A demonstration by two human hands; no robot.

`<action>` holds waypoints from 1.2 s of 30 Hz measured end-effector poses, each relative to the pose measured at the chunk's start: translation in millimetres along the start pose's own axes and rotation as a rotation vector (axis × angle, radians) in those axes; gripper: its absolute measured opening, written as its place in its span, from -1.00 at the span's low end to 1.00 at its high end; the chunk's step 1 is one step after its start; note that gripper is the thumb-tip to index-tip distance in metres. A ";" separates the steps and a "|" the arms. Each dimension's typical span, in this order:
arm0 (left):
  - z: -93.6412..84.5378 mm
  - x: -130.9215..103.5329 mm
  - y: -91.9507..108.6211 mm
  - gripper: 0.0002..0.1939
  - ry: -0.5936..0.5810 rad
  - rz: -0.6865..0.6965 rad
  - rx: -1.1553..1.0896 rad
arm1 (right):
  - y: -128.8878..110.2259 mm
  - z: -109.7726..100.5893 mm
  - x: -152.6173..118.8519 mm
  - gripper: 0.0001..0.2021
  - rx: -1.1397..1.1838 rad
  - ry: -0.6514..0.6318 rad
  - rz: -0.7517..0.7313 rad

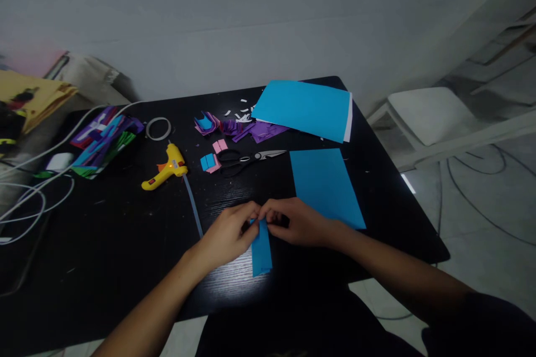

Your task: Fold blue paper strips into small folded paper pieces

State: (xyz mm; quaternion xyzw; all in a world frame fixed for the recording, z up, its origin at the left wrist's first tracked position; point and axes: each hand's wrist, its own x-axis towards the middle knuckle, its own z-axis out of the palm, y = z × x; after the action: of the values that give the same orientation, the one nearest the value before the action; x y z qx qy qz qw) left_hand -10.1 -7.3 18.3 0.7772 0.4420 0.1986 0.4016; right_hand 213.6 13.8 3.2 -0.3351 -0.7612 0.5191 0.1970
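Observation:
A folded strip of blue paper [262, 251] lies near the table's front edge, its far end pinched between my two hands. My left hand [230, 234] closes on that end from the left, thumb against the paper. From the right, my right hand [297, 222] grips the same end, its fingers curled and touching the left fingertips. The pinched end is partly hidden under the fingers. Just beyond my right hand lies a flat blue sheet [324, 184]. Scissors [251, 160] with black handles rest farther back, blades pointing right.
A yellow glue gun [170, 169] with a glue stick lies left, beside a tape roll [158, 129]. Blue and pink folded pieces [210, 163], purple paper [268, 131] and white scraps sit behind. Stacked blue sheets [305, 109] overhang the back right. White cables [42, 195] cross the left side.

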 end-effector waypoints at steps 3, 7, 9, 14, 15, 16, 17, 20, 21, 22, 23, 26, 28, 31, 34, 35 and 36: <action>-0.2 0.1 0.2 -0.84 -0.005 -0.011 -0.003 | -0.2 -0.2 0.2 -0.79 -0.011 0.005 -0.001; 0.0 0.2 0.0 -0.83 -0.010 -0.009 -0.006 | -0.4 -0.2 0.3 -0.78 -0.003 0.011 -0.005; 0.2 -0.1 -0.5 -0.83 -0.011 -0.004 -0.006 | 0.0 0.0 0.2 -0.79 0.000 0.012 -0.002; 0.0 -0.5 -1.6 -0.84 -0.026 -0.015 -0.010 | 1.6 0.8 -0.5 -0.78 -0.005 0.008 -0.002; -0.2 -0.3 -1.5 -0.84 -0.025 -0.014 -0.007 | 1.7 0.8 -0.5 -0.78 -0.004 0.007 0.001; -0.4 -0.1 -1.1 -0.84 -0.022 -0.011 -0.002 | 1.8 0.8 -0.5 -0.78 -0.002 0.004 0.005; -0.6 0.1 -0.7 -0.84 -0.019 -0.006 0.001 | 1.7 0.7 -0.5 -0.78 0.001 0.002 0.006; -1.0 0.7 0.4 -0.84 -0.004 0.010 0.010 | 1.2 0.3 -0.2 -0.78 0.006 -0.003 0.000; -1.1 0.9 0.6 -0.84 0.000 0.013 0.013 | 1.1 0.2 -0.1 -0.78 0.005 -0.001 -0.001; -1.1 0.9 0.6 -0.84 0.001 0.013 0.015 | 1.1 0.2 -0.1 -0.78 0.002 0.001 -0.002; -1.0 1.0 0.5 -0.84 -0.001 0.012 0.016 | 1.1 0.2 0.0 -0.78 -0.003 0.004 -0.002; -0.9 1.0 0.0 -0.83 -0.009 0.005 0.015 | 1.5 0.5 0.1 -0.78 -0.012 0.002 -0.005; -1.0 0.9 -0.1 -0.83 -0.005 0.015 0.015 | 1.3 0.7 0.1 -0.78 -0.015 0.003 -0.004; -1.5 1.1 0.8 -0.84 0.006 0.031 0.020 | 0.3 0.5 0.3 -0.78 -0.012 0.015 -0.004; -2.0 1.5 2.2 -0.84 0.005 0.025 0.022 | -0.4 0.1 0.6 -0.79 -0.008 0.009 -0.009; -2.1 1.6 2.5 -0.84 0.004 0.023 0.023 | -0.4 0.0 0.6 -0.78 -0.008 0.007 -0.009; -2.2 1.7 2.6 -0.84 0.003 0.022 0.024 | -0.3 0.0 0.7 -0.78 -0.007 0.006 -0.008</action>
State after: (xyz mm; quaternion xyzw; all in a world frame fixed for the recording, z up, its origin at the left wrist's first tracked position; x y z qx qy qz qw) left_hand -9.2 -5.6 21.6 0.7865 0.4365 0.1989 0.3890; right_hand 213.0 14.2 3.4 -0.3346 -0.7638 0.5145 0.2001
